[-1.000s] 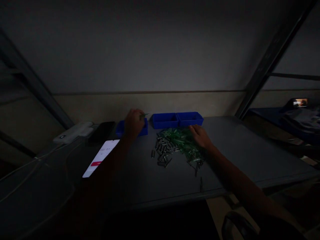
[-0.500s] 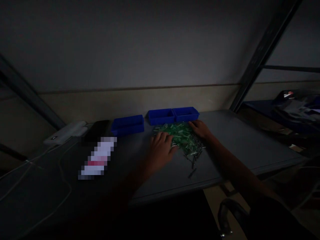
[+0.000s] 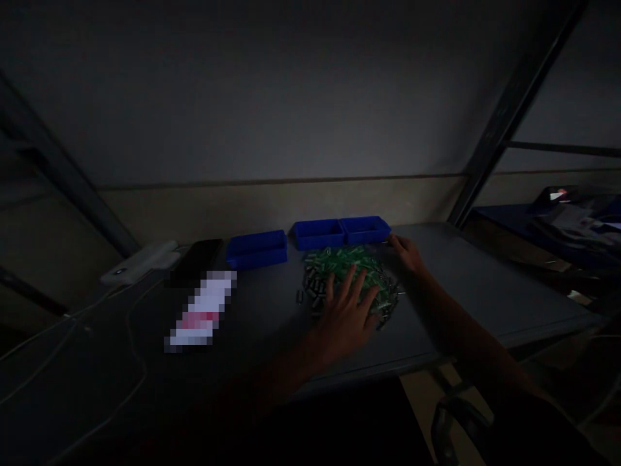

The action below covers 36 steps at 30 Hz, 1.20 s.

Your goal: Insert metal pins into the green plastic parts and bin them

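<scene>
A heap of small green and clear pieces mixed with dark, shiny cylinder-like ones [image 3: 317, 285] lies on the grey table; their exact kind is too dim to tell. My left hand [image 3: 349, 314] rests palm down on the heap's near side, fingers spread among the pieces. To the right of the heap is my right hand [image 3: 407, 254], its fingers drawn together by the corner of the right blue bin [image 3: 366, 236]. Something thin and pale shows at those fingertips, too small to name. Beside that bin stands a second blue bin [image 3: 320, 241].
Another blue bin [image 3: 257, 257] stands left of the pair. Farther left are a dark flat object [image 3: 198, 255], a blurred-out white and pink item [image 3: 201, 317], a white device [image 3: 138, 262] and loose cables [image 3: 130, 330]. Metal posts [image 3: 504, 136] frame the table on both sides.
My left hand has moved right onto the heap and spread its fingers. My right hand has shifted off the heap's far edge toward the right bin's corner. Dark pieces now show on the heap's left.
</scene>
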Motion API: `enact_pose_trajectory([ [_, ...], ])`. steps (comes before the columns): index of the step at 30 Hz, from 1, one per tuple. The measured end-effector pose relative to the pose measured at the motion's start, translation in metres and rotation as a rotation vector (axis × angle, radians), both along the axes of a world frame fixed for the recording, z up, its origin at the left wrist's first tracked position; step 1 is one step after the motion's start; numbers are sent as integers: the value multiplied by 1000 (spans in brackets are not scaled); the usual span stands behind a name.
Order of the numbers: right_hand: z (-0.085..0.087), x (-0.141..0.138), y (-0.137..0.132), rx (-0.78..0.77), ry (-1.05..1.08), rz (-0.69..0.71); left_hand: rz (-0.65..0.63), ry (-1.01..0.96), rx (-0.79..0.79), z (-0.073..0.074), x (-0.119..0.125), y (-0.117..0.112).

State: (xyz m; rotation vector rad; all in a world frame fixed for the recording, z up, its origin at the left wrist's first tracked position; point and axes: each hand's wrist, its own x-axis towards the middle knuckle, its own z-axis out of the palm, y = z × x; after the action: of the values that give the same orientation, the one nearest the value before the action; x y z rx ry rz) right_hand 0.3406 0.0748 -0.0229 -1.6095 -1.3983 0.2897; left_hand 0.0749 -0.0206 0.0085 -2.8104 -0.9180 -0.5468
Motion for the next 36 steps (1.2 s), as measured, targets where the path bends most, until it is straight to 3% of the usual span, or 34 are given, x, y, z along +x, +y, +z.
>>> enact_pose_trajectory([
  [4, -1, -2, 16, -43, -220, 62, -106, 13, -44, 1, 9, -13],
  [6, -1, -7, 23, -118, -441, 110, -118, 20, -83, 1, 17, -3],
  [8, -3, -11, 28, -189, -610, 125, -29, 14, -159, 4, 21, 23],
  [12, -5, -13, 31, -237, -664, 59, 358, -76, -311, 11, 13, 96],
  [14, -6, -14, 32, -222, -585, 42, 415, -81, -401, 10, 6, 124],
  [16, -7, -19, 35, -196, -496, 50, 391, -30, -502, 6, 1, 140],
  [19, -7, -32, 39, -176, -482, 133, 345, 5, -483, -1, 0, 140],
  [27, -9, -63, 24, -216, -512, 226, 250, 9, -297, -3, -1, 109],
  [32, -4, -77, 10, -214, -514, 223, 259, 13, -311, -6, -6, 103],
  [36, 2, -77, 10, -217, -508, 223, 282, -4, -368, 3, -14, 101],
])
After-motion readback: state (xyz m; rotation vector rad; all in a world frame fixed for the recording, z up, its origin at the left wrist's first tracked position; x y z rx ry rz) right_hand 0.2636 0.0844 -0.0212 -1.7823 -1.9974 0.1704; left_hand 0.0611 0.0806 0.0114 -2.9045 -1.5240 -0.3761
